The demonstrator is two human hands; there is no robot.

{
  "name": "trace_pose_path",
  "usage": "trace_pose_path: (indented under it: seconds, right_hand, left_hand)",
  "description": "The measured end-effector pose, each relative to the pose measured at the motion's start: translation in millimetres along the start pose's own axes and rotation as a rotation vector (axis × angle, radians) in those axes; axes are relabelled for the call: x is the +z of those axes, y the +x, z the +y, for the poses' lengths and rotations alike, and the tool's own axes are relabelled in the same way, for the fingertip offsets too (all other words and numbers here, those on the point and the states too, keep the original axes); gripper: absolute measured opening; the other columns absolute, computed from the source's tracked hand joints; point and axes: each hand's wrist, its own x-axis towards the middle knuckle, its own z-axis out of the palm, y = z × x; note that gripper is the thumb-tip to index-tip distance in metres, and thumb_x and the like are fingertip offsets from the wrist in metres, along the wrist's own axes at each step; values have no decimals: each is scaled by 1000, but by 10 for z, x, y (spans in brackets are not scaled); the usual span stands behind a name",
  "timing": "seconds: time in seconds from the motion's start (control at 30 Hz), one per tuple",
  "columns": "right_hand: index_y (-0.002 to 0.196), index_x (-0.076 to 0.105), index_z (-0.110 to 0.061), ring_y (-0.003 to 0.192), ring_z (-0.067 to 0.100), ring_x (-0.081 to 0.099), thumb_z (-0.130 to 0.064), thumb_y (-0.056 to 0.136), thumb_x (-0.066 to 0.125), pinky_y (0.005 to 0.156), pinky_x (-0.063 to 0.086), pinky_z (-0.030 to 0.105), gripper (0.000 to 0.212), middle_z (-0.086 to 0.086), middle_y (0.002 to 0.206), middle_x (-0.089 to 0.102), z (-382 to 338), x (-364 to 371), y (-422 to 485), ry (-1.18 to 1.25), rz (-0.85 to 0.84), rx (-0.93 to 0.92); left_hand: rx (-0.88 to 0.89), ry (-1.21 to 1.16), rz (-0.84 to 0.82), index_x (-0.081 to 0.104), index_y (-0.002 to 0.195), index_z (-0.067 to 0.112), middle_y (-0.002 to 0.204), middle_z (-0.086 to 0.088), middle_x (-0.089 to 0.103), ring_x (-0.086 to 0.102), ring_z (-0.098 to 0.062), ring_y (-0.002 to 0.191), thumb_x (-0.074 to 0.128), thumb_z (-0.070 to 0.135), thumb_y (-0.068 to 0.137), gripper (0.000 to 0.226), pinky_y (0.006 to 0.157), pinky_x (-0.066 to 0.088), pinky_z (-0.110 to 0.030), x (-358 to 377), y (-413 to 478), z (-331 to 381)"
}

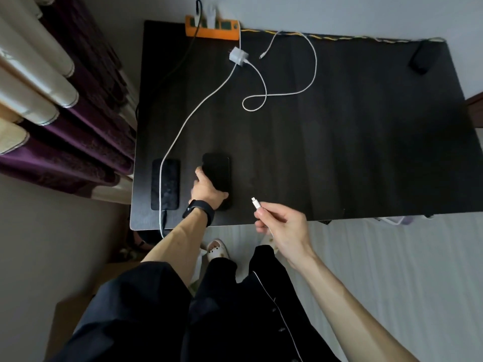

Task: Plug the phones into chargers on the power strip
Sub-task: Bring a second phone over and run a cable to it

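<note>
Left hand gripping phone hides its end; right hand pinches connector.

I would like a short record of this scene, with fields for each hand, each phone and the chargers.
left hand: holds right phone, flat on table
right hand: pinches white cable connector above near table edge
left phone: flat, white cable at its near end
power strip: orange, at far edge
white adapter: lies on table, not in strip

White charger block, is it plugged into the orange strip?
Out. The white charger block lies on the table, not in the power strip.
</note>
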Motion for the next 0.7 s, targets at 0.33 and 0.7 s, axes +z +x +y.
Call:
trace_pose_path:
  seconds: [0.33,0.7]
  right_hand:
    - [95,72,-44,67,10,70,-33,93,66,71,62,44,12,-12,84,75,134,-32,-96,-330,123,-118]
    - [92,68,-32,60,6,57,-35,99,54,59,49,29,16,-11,65,62,44,229,-142,-363,94,-290]
  left_hand:
    - [-266,-1106,-399,62,94,7,86,-11,74,72,-20,69,62,0,92,7,56,59,-30,-335,-443,123]
    - [-280,-1340,-601,62,95,13,83,2,44,41,-8,70,74,11,75,23,65,43,-21,-515,-772,57]
